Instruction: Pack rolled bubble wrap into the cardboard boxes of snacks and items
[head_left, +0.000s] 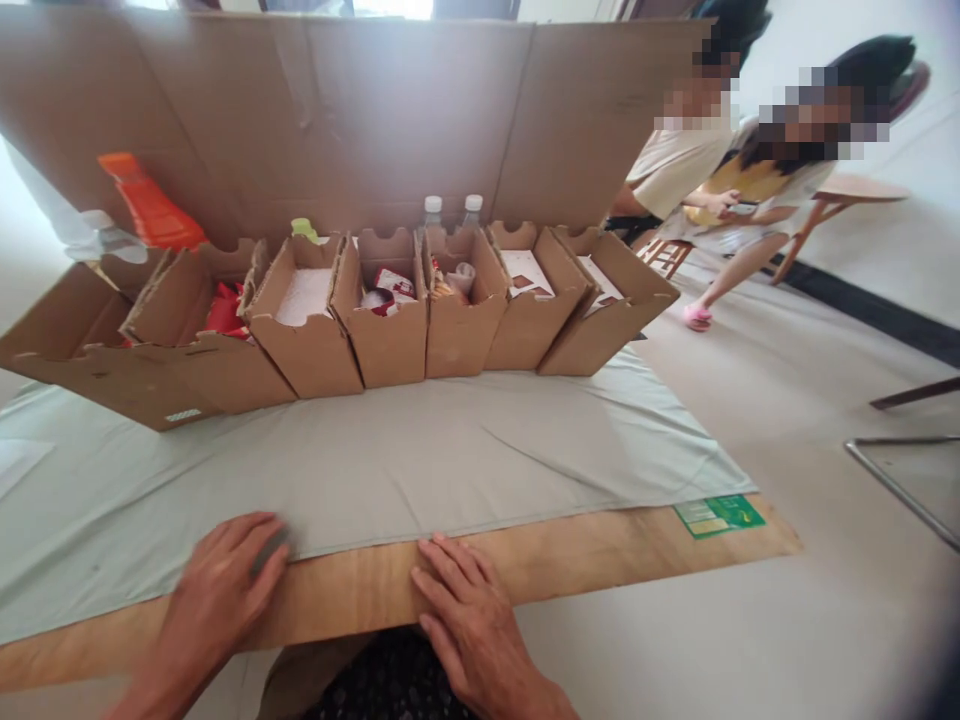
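My left hand rests at the table's front edge, fingers spread over the pale green cloth, holding nothing. My right hand lies on the bare wooden edge with fingers stretched out and nothing in them. Beyond both hands stands a row of several cardboard bins. One bin holds something red, another a white material, and others small packages and white pieces.
A tall cardboard panel stands behind the bins, with an orange bottle and clear bottles near it. Two people sit at the right near a wooden stool. A metal-framed piece is at the far right.
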